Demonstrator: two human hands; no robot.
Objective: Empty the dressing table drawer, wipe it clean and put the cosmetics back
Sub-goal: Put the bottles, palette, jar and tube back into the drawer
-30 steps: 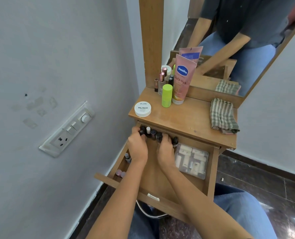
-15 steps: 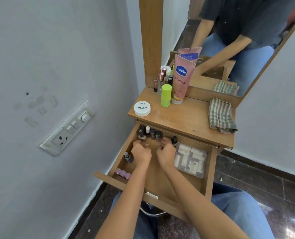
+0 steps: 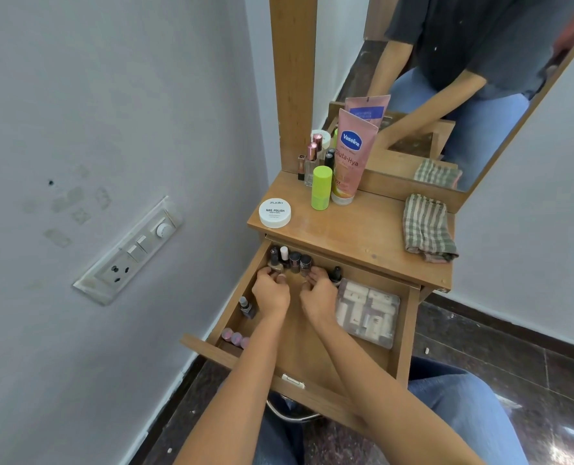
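The drawer is pulled out under the wooden surface. Both hands are inside it, at its far end. The left hand has its fingers curled on a small nail polish bottle in the row of bottles at the far left. The right hand is curled beside the row; I cannot tell if it holds something. A clear flat case lies at the right of the drawer. On the surface stand a pink tube, a green bottle, a white jar and a folded cloth.
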